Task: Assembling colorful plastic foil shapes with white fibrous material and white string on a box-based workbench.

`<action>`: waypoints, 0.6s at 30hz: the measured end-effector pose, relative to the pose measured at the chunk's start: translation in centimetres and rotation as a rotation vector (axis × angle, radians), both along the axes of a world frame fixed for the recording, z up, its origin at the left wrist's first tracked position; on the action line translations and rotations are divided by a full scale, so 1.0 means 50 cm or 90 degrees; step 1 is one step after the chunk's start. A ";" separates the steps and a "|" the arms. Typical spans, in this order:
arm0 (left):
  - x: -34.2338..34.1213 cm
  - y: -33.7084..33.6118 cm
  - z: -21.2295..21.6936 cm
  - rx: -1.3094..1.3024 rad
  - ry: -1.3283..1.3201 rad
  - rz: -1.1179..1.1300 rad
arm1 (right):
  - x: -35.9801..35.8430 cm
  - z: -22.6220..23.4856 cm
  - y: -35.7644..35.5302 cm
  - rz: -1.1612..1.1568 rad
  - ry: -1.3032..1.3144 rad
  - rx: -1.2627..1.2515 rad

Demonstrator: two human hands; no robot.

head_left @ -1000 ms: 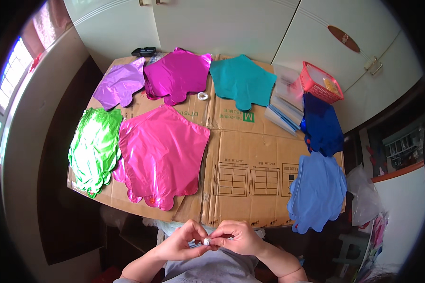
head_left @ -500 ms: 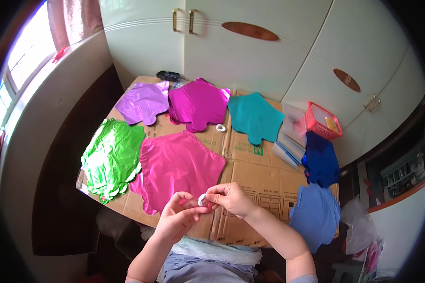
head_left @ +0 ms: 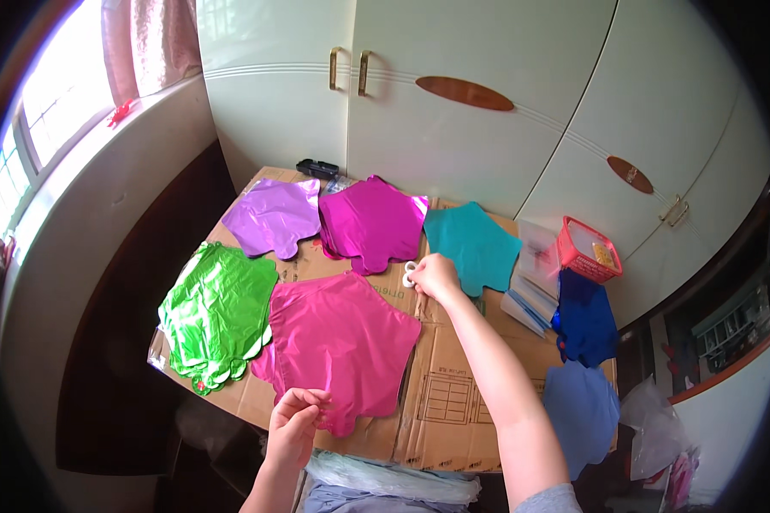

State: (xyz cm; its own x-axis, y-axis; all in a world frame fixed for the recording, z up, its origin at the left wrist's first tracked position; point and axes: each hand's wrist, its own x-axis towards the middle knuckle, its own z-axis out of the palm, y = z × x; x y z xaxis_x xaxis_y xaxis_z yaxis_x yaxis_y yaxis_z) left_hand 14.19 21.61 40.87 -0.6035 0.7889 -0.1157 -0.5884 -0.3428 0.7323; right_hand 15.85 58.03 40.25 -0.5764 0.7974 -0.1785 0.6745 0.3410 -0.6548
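My right hand reaches out over the cardboard. Its fingers pinch a small white ring-shaped roll, close against a second white ring; the fingers partly cover them. My left hand is raised over the near edge of a pink foil sheet, thumb and fingertips drawn together. Whatever is between those fingertips is too small to make out. Beside my right hand lies a teal foil piece, and a magenta stack lies left of the rings.
Flat cardboard covers the table. On it lie a lilac foil piece, a green stack, a dark blue stack and a light blue piece. A red basket stands far right, near the white cabinet.
My right hand has left my left hand and carried the white roll forward to the ring on the cardboard. The left hand has moved slightly down. The view has tilted up somewhat.
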 end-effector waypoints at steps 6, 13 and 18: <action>0.036 -0.004 -0.001 -0.007 0.040 -0.061 | 0.022 -0.014 -0.001 -0.057 0.136 -0.067; 0.088 -0.061 -0.027 -0.106 0.349 -0.479 | 0.270 0.122 -0.238 0.168 0.443 -0.331; 0.133 -0.070 -0.110 -0.382 0.644 -0.425 | 0.489 0.063 -0.452 0.575 0.193 -0.374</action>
State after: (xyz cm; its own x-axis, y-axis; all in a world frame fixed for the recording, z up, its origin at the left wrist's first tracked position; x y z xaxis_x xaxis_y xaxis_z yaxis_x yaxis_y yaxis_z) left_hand 20.86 18.10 35.36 -0.1536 0.9477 -0.2798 0.3668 0.3176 0.8744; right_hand 40.32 35.45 43.42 -0.9848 -0.0972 -0.1442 0.1215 0.2092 -0.9703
